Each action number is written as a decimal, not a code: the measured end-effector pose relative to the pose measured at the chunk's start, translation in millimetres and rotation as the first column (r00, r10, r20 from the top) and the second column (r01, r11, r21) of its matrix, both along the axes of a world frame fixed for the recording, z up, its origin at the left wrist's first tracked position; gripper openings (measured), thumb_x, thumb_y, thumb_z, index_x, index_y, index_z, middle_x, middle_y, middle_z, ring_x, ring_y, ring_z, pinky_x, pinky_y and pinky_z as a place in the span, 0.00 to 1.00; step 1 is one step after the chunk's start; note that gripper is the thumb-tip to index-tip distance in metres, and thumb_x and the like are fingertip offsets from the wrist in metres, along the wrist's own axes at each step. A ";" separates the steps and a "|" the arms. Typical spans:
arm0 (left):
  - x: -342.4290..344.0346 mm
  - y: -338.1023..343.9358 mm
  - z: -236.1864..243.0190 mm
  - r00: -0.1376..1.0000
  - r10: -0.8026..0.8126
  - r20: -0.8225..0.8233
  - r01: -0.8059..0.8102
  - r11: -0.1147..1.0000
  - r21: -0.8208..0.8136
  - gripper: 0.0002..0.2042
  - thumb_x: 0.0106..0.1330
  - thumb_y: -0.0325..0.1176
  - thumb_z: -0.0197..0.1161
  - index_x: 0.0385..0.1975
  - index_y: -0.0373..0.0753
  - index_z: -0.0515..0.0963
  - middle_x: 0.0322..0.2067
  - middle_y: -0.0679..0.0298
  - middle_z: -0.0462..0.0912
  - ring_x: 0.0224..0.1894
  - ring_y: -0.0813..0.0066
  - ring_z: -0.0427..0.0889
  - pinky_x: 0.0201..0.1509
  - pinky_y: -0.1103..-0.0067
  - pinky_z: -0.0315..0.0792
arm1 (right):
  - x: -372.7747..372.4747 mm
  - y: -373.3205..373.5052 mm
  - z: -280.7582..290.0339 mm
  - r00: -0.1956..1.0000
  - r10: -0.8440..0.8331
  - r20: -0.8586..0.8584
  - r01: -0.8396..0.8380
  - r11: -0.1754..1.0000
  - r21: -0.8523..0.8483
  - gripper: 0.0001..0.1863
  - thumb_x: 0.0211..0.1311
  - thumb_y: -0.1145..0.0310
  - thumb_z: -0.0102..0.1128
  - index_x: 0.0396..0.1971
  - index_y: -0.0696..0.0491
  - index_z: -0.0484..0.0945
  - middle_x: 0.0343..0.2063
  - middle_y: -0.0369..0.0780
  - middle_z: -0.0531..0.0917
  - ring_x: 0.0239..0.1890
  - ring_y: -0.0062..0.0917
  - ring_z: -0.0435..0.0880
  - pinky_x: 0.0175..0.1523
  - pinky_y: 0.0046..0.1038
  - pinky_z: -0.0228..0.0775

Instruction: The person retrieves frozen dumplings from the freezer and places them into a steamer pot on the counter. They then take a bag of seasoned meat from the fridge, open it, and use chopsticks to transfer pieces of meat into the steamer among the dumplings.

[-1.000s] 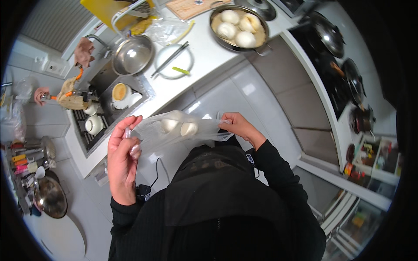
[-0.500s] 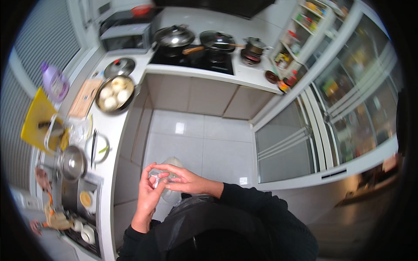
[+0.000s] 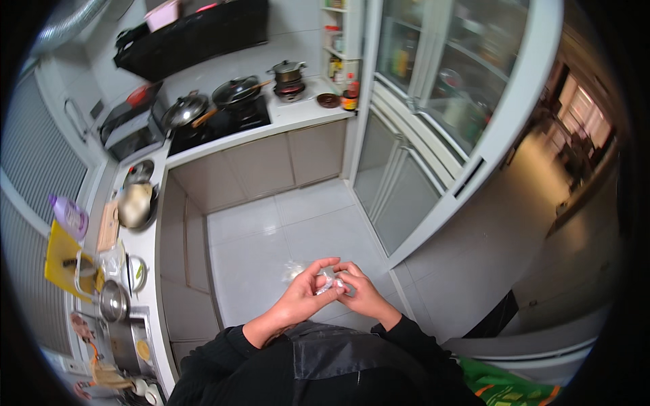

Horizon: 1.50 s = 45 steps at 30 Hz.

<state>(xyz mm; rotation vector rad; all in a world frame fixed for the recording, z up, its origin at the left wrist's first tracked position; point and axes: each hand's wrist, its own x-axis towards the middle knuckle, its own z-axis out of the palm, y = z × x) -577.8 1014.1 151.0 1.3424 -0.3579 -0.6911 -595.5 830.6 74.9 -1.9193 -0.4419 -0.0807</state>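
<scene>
My left hand (image 3: 305, 298) and my right hand (image 3: 363, 296) meet low in the middle of the view, fingers curled round the gathered end of a clear plastic bag (image 3: 328, 279). The bag's body, with pale contents (image 3: 296, 271), hangs partly hidden behind my left fingers, above the tiled floor. A black apron (image 3: 338, 348) is below my hands.
The left counter (image 3: 154, 271) carries a pan of buns (image 3: 135, 206), a yellow board (image 3: 62, 254), a steel bowl (image 3: 114, 301) and, beside it, the sink (image 3: 125, 345). A hob (image 3: 217, 123) with pans is at the back. A glass-fronted door (image 3: 447, 74) and doorway stand right.
My hands have come together from opposite ends of the spread bag, now bunched between my fingers. The view has turned rightward, bringing the hob, glass doors and doorway in front.
</scene>
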 end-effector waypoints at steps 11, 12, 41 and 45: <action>-71.1 -239.6 24.0 0.900 -0.424 0.101 0.422 0.906 0.044 0.20 0.67 0.24 0.58 0.59 0.35 0.66 0.40 0.66 0.84 0.30 0.85 0.74 0.35 0.86 0.68 | -201.9 -204.5 3.4 0.799 -0.435 -0.415 0.601 0.559 0.571 0.08 0.68 0.68 0.56 0.37 0.58 0.76 0.23 0.30 0.75 0.24 0.11 0.70 0.31 0.16 0.65; -76.7 -261.3 26.8 0.862 -0.472 0.185 0.457 0.881 0.122 0.20 0.67 0.25 0.58 0.59 0.36 0.67 0.40 0.67 0.84 0.29 0.85 0.73 0.34 0.86 0.67 | -212.3 -219.4 6.7 0.750 -0.518 -0.412 0.646 0.438 0.625 0.07 0.68 0.69 0.56 0.37 0.58 0.77 0.23 0.30 0.75 0.24 0.11 0.70 0.31 0.16 0.65; 76.2 -854.9 -61.9 0.564 -0.825 0.032 0.825 0.562 -0.062 0.05 0.67 0.31 0.60 0.36 0.37 0.79 0.31 0.74 0.79 0.34 0.87 0.72 0.42 0.85 0.67 | -109.9 -758.8 47.1 0.773 -0.552 -0.312 0.634 0.662 0.400 0.11 0.69 0.68 0.54 0.41 0.58 0.82 0.27 0.32 0.76 0.32 0.16 0.73 0.42 0.22 0.65; 99.3 -911.0 -71.7 0.614 -0.787 -0.062 0.786 0.617 -0.049 0.09 0.68 0.35 0.56 0.32 0.36 0.78 0.32 0.70 0.80 0.38 0.82 0.74 0.46 0.83 0.65 | -83.0 -832.2 31.1 0.664 -0.716 0.217 0.748 0.639 -0.180 0.08 0.55 0.80 0.62 0.35 0.55 0.83 0.30 0.36 0.76 0.29 0.23 0.78 0.37 0.22 0.70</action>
